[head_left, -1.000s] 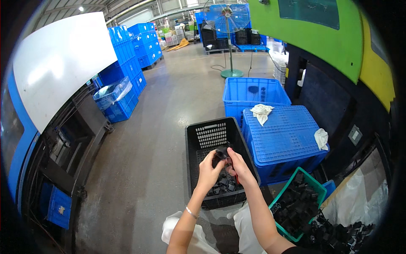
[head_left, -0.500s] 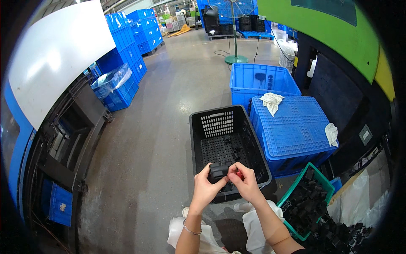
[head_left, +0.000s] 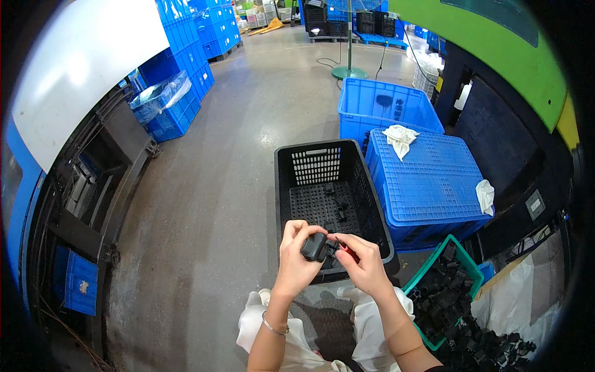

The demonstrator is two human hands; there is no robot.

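Over the near end of a black crate [head_left: 304, 203], my left hand [head_left: 292, 263] is closed around a black plastic part [head_left: 313, 247]. My right hand [head_left: 367, 266] grips a small red-handled tool [head_left: 351, 253], whose exact kind my fingers hide. Its tip is up against the part's right side, where smaller black pieces [head_left: 333, 248] stick out. A few loose black parts [head_left: 340, 212] lie on the crate's perforated bottom.
Right of the crate, a white cloth [head_left: 400, 140] lies on a blue lidded bin [head_left: 431, 180], with an open blue bin [head_left: 387, 105] behind it. A green tray [head_left: 475, 273] heaped with black parts [head_left: 437, 297] stands near my right forearm. Machines flank both sides.
The black part has turned in my left hand, showing a rounded end. Smaller pieces now show between my hands beside the red-handled tool. The view has shifted slightly.
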